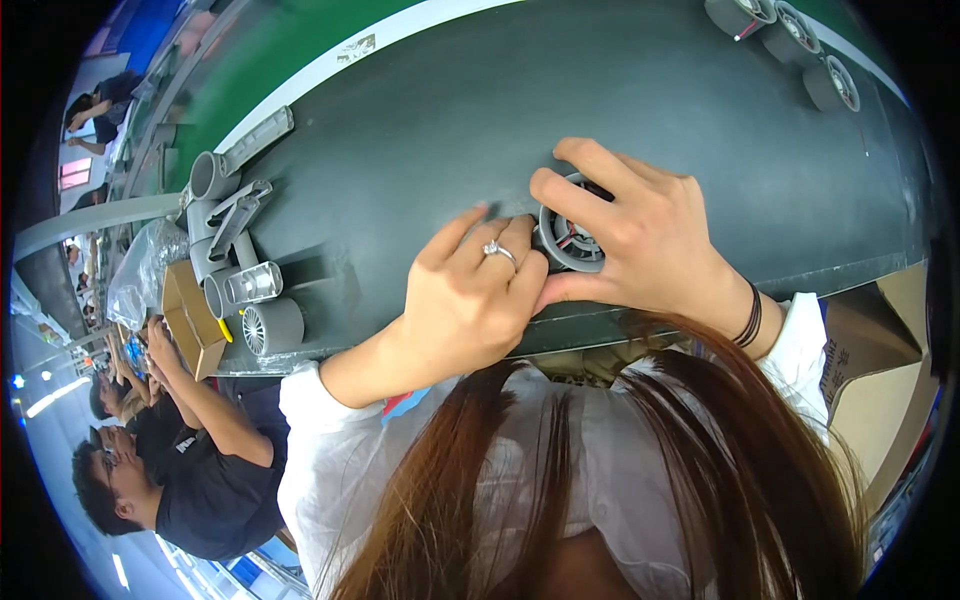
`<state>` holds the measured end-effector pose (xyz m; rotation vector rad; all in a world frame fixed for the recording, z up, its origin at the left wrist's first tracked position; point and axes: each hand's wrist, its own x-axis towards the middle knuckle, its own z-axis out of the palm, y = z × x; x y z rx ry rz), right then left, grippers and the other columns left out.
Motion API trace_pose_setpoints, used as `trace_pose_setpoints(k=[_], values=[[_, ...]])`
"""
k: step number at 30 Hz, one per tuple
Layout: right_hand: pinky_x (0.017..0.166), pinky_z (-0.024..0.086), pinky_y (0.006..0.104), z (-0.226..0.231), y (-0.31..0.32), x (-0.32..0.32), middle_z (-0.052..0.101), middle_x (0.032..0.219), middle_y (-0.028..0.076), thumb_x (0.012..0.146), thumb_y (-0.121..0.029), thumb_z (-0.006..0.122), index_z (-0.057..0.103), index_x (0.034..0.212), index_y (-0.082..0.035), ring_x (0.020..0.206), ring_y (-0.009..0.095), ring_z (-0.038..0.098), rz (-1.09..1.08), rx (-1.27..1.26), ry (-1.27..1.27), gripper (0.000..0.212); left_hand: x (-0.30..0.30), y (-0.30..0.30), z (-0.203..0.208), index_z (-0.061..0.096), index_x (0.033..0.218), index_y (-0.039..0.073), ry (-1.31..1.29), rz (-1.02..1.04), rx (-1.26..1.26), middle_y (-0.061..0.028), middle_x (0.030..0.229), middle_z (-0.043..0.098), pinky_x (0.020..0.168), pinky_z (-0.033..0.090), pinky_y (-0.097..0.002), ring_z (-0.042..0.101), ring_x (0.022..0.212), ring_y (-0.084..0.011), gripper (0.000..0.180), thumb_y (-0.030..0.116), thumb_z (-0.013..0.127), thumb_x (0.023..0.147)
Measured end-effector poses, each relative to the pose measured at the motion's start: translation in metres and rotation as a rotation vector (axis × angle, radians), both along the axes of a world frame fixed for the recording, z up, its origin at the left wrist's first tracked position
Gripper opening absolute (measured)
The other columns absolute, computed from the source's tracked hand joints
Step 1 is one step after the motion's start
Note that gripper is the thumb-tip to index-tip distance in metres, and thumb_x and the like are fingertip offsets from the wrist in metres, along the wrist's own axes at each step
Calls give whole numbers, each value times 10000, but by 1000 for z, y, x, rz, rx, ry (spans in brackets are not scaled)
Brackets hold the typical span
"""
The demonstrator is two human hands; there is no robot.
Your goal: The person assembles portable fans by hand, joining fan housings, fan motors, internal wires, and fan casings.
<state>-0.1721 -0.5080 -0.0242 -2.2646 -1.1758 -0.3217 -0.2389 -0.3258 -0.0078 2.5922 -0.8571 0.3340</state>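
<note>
On the dark work surface (pixel 440 120) sits a grey round fan housing (pixel 575 243), its open face up, with a red wire and spoked parts inside. My right hand (pixel 640 220) is closed around it, thumb on the near side and fingers bent over the far and right rim. My left hand (pixel 478 285), wearing a ring, presses against the housing's left side with curled fingers. Its thumb and fingertips are mostly hidden, so what it pinches there does not show.
Similar grey housings (pixel 832 85) with wires stand at the far right. At left are grey tubular parts (pixel 210 178), a clear cup (pixel 255 283), a vented grey housing (pixel 272 326), a cardboard box (pixel 195 325) and a co-worker (pixel 205 490). An open carton (pixel 880 380) is at right.
</note>
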Motion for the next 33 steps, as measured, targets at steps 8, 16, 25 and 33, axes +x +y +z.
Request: trace_pose_setpoints(k=[8, 16, 25, 33], values=[[475, 445, 304, 3, 11, 1, 514, 944, 29, 573, -619, 689, 579, 973, -164, 640, 195, 580, -3, 5, -9, 616, 4, 15, 11, 557, 745, -3, -169, -178, 419, -167, 840, 620, 839, 535, -393, 631, 759, -255, 253, 202, 656, 634], [534, 500, 315, 13, -2, 3, 560, 1038, 65, 568, -610, 716, 583, 1013, -162, 762, 219, 630, -1, -35, 38, 645, 9, 5, 25, 557, 794, -3, -97, -235, 354, -144, 821, 574, 850, 516, -416, 609, 786, -301, 239, 141, 655, 631], [792, 476, 464, -3, 8, -15, 451, 1329, 207, 711, -668, 586, 543, 1071, -112, 1038, 368, 579, -3, -104, -90, 663, 0, 35, 15, 549, 833, 2, 266, -147, 461, -186, 802, 558, 712, 470, -426, 570, 776, -372, 219, 66, 666, 660], [686, 531, 433, 4, 10, -20, 464, 1302, 196, 876, -328, 560, 572, 1003, -104, 975, 291, 601, -15, -2, 108, 258, -11, 15, 52, 462, 1126, 86, 506, 40, 460, -237, 926, 631, 705, 497, -486, 617, 787, -436, 310, 211, 565, 861]])
